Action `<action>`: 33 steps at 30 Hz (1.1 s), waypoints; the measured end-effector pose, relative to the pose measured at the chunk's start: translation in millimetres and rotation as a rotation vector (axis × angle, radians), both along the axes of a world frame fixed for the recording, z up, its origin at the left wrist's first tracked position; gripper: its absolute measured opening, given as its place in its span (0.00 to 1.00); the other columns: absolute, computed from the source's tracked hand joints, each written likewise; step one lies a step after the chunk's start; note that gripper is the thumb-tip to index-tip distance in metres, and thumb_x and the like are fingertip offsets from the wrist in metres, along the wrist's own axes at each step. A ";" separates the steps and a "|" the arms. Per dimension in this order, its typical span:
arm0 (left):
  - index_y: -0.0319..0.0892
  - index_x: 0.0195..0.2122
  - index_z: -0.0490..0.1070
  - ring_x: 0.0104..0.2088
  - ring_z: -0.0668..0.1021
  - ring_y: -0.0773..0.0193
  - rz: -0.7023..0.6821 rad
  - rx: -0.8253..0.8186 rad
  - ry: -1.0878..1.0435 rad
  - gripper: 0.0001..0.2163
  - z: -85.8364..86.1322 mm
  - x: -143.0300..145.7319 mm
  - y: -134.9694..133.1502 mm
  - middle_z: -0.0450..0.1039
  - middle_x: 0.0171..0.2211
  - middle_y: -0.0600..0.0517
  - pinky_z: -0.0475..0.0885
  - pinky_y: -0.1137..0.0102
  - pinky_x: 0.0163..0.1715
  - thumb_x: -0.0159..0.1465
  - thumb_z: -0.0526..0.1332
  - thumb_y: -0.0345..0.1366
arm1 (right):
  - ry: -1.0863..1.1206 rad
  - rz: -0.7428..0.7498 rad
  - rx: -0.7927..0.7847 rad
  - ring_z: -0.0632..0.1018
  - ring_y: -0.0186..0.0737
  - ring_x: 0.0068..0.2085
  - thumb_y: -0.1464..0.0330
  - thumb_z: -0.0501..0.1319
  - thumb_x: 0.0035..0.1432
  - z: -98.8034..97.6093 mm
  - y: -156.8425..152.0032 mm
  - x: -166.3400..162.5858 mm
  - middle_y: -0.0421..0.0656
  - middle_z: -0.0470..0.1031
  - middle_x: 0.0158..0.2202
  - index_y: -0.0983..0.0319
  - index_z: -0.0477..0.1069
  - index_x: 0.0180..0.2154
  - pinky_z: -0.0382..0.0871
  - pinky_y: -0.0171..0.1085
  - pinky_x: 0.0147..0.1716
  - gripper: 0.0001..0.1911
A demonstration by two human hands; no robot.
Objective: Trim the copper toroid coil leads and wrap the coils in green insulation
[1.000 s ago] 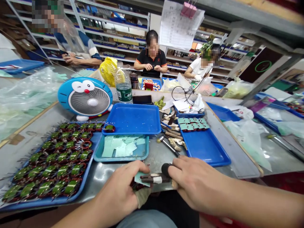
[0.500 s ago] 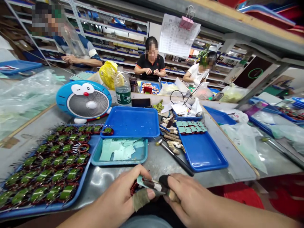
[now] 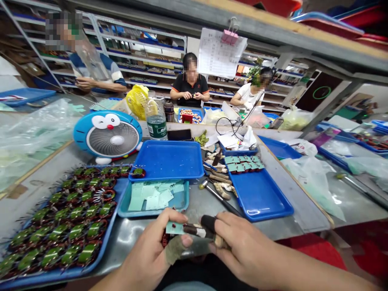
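Note:
My left hand (image 3: 157, 242), its thumb wrapped in tape, is closed around a copper-wound coil (image 3: 165, 239) with a light-green board (image 3: 174, 228) on it. Much of the coil is hidden by the fingers. In my right hand (image 3: 233, 238), which has a black finger cover, is a dark hand tool (image 3: 195, 230) with a pale band and what looks like a wooden handle. The tool's far end meets the board's right edge. Loose green boards (image 3: 151, 198) lie in a teal tray (image 3: 124, 208) beyond my hands.
Many green-centred coils (image 3: 60, 232) fill a blue tray (image 3: 104, 238) at left. A hammer (image 3: 221, 198) lies beside a blue tray (image 3: 263, 198) with board-topped coils (image 3: 244, 163) at its far end. Behind stand a cartoon fan (image 3: 107, 135), a bottle (image 3: 157, 121) and several people across the bench.
The board has turned in my left hand so more of its flat face shows. The tool stays against it and lies more level. The view has shifted slightly.

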State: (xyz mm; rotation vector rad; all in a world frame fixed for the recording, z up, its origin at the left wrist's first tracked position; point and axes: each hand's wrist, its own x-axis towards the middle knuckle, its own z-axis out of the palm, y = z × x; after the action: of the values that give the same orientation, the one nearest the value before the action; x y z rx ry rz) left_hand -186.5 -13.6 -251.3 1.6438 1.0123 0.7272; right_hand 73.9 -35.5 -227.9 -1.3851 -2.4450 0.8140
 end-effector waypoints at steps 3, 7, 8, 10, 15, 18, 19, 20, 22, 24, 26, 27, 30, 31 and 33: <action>0.47 0.49 0.67 0.37 0.81 0.58 0.052 -0.013 0.035 0.18 -2.7 0.0 -2.1 0.81 0.39 0.51 0.75 0.70 0.36 0.70 0.60 0.55 | 0.018 0.002 0.023 0.72 0.40 0.40 0.72 0.60 0.65 -6.6 -0.9 -1.9 0.41 0.71 0.39 0.59 0.64 0.36 0.61 0.37 0.40 0.05; 0.48 0.51 0.66 0.37 0.80 0.58 0.063 -0.097 -0.016 0.22 -2.2 1.6 -8.9 0.80 0.39 0.51 0.75 0.68 0.39 0.69 0.60 0.60 | 0.062 -0.003 0.046 0.70 0.39 0.36 0.73 0.60 0.61 -7.6 -2.1 -1.8 0.41 0.70 0.36 0.59 0.62 0.34 0.60 0.36 0.37 0.06; 0.48 0.52 0.66 0.38 0.80 0.57 0.042 -0.104 -0.038 0.22 -2.4 1.1 -11.0 0.80 0.40 0.51 0.75 0.67 0.40 0.69 0.59 0.60 | 0.081 -0.004 0.051 0.70 0.38 0.35 0.74 0.59 0.60 -9.6 -3.5 -2.9 0.41 0.70 0.35 0.59 0.61 0.33 0.60 0.36 0.36 0.07; 0.48 0.51 0.67 0.40 0.80 0.57 0.022 -0.070 -0.052 0.22 -5.5 -1.3 -14.9 0.80 0.41 0.49 0.74 0.67 0.41 0.69 0.58 0.60 | 0.125 0.002 0.066 0.70 0.38 0.33 0.74 0.58 0.58 -17.7 -8.1 -8.0 0.41 0.70 0.32 0.59 0.60 0.32 0.60 0.35 0.34 0.07; 0.47 0.50 0.69 0.40 0.79 0.56 0.087 0.054 -0.005 0.20 -24.3 -10.7 -17.7 0.78 0.41 0.48 0.74 0.67 0.38 0.71 0.57 0.57 | 0.255 -0.067 -0.006 0.72 0.39 0.32 0.71 0.57 0.58 -44.0 -19.9 -30.5 0.42 0.72 0.32 0.60 0.66 0.38 0.64 0.35 0.33 0.04; 0.46 0.49 0.69 0.41 0.80 0.56 0.071 0.058 -0.010 0.20 -26.5 -13.6 -13.2 0.79 0.41 0.48 0.73 0.68 0.38 0.71 0.57 0.58 | 0.226 -0.083 -0.054 0.74 0.41 0.38 0.71 0.58 0.60 -37.2 -17.4 -34.0 0.44 0.74 0.37 0.60 0.69 0.46 0.67 0.37 0.39 0.11; 0.46 0.48 0.69 0.41 0.79 0.56 0.060 0.066 -0.014 0.20 -24.6 -13.8 -11.3 0.79 0.41 0.48 0.73 0.68 0.37 0.71 0.57 0.58 | 0.189 -0.067 -0.058 0.74 0.43 0.40 0.71 0.59 0.61 -30.4 -14.8 -32.2 0.45 0.74 0.39 0.60 0.70 0.46 0.67 0.38 0.41 0.11; 0.46 0.48 0.69 0.39 0.79 0.57 0.046 0.078 -0.016 0.20 -21.9 -13.7 -9.4 0.79 0.40 0.49 0.73 0.69 0.36 0.72 0.57 0.58 | 0.147 -0.049 -0.062 0.74 0.44 0.43 0.71 0.59 0.63 -22.6 -11.9 -29.2 0.45 0.74 0.41 0.60 0.70 0.46 0.67 0.39 0.43 0.09; 0.47 0.48 0.69 0.36 0.79 0.59 0.013 0.108 -0.011 0.18 -16.0 -13.2 -5.9 0.78 0.39 0.50 0.72 0.69 0.36 0.72 0.57 0.56 | 0.068 -0.009 -0.062 0.73 0.43 0.44 0.70 0.59 0.66 -8.4 -6.1 -22.0 0.45 0.73 0.42 0.59 0.69 0.42 0.66 0.39 0.45 0.03; 0.48 0.48 0.69 0.35 0.79 0.61 -0.027 0.126 0.005 0.16 -11.4 -13.3 -3.4 0.78 0.38 0.52 0.72 0.69 0.37 0.72 0.58 0.54 | -0.002 0.032 -0.038 0.73 0.42 0.42 0.70 0.59 0.66 -0.7 -1.8 -15.8 0.43 0.72 0.41 0.59 0.67 0.38 0.65 0.38 0.43 0.02; 0.48 0.49 0.68 0.36 0.79 0.61 -0.083 0.112 0.020 0.14 -8.8 -14.4 -2.5 0.79 0.39 0.52 0.73 0.70 0.38 0.73 0.58 0.51 | -0.062 0.072 -0.003 0.72 0.41 0.39 0.72 0.59 0.64 0.9 0.6 -11.4 0.42 0.71 0.38 0.59 0.65 0.37 0.64 0.38 0.40 0.03; 0.48 0.49 0.68 0.37 0.79 0.60 -0.115 0.099 0.032 0.13 -8.0 -15.0 -2.7 0.78 0.39 0.52 0.73 0.70 0.39 0.73 0.57 0.50 | -0.089 0.090 0.011 0.72 0.41 0.38 0.73 0.59 0.62 1.1 1.3 -9.7 0.42 0.71 0.37 0.59 0.64 0.36 0.63 0.37 0.39 0.04; 0.48 0.49 0.68 0.37 0.78 0.60 -0.207 0.070 0.088 0.13 -6.2 -16.3 -5.1 0.76 0.39 0.52 0.72 0.70 0.36 0.73 0.57 0.50 | -0.192 0.162 0.021 0.72 0.42 0.36 0.74 0.59 0.58 9.1 4.5 -4.9 0.43 0.72 0.36 0.59 0.66 0.37 0.61 0.38 0.35 0.06; 0.48 0.48 0.68 0.35 0.77 0.60 -0.229 0.077 0.101 0.13 -5.5 -16.1 -6.1 0.75 0.38 0.53 0.71 0.71 0.35 0.73 0.57 0.50 | -0.242 0.198 0.026 0.72 0.43 0.35 0.74 0.59 0.58 15.2 6.7 -3.4 0.44 0.73 0.36 0.59 0.66 0.37 0.60 0.38 0.34 0.06; 0.48 0.47 0.69 0.33 0.75 0.62 -0.245 0.094 0.093 0.12 -3.6 -15.3 -7.2 0.74 0.36 0.54 0.70 0.72 0.33 0.72 0.58 0.49 | -0.341 0.269 0.051 0.72 0.43 0.34 0.74 0.59 0.59 30.1 12.8 -1.2 0.44 0.73 0.35 0.59 0.67 0.38 0.57 0.39 0.32 0.06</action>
State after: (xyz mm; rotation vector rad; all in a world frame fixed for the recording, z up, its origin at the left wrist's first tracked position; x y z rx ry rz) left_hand -201.8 -20.8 -255.0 1.8587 0.8323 0.5452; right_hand 72.7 -22.7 -197.9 -1.2840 -2.9386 0.6006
